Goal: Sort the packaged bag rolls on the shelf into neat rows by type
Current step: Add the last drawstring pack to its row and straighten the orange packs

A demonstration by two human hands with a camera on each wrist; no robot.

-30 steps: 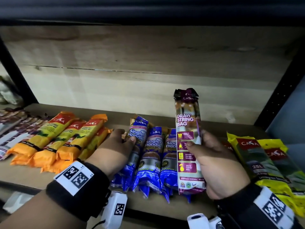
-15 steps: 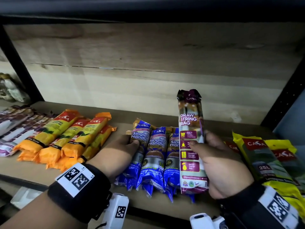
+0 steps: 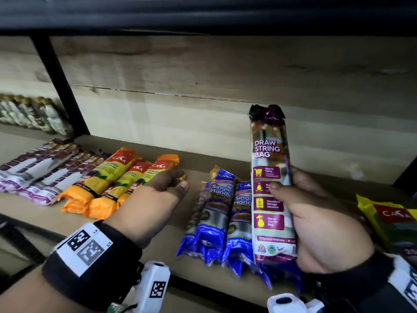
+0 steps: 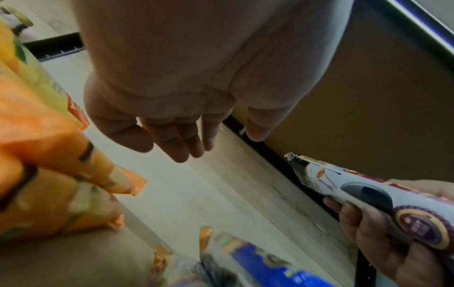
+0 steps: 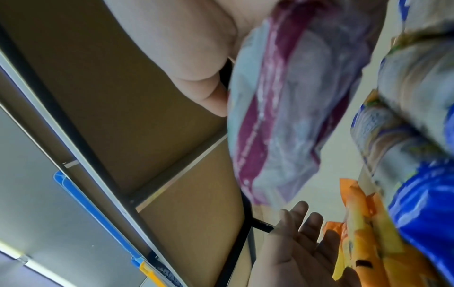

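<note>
Draw string bag roll (image 3: 272, 188): glossy plastic film, crinkled at the sealed top. Blue rolls (image 3: 216, 218) and orange rolls (image 3: 108, 186): same shiny plastic wrap. Shelf board (image 3: 203, 170): matt, wood-grain finish. Upright post (image 3: 61, 86): matt black metal.

Shop: shelf (image 3: 203, 159) stocked with branded packaged bag rolls (image 3: 117, 177).

The head view looks forward and down into the shelf (image 3: 176, 154) from close in front. Each wrist view looks up along its own palm from just above the shelf. All 3 share the draw string bag (image 3: 270, 177).
</note>
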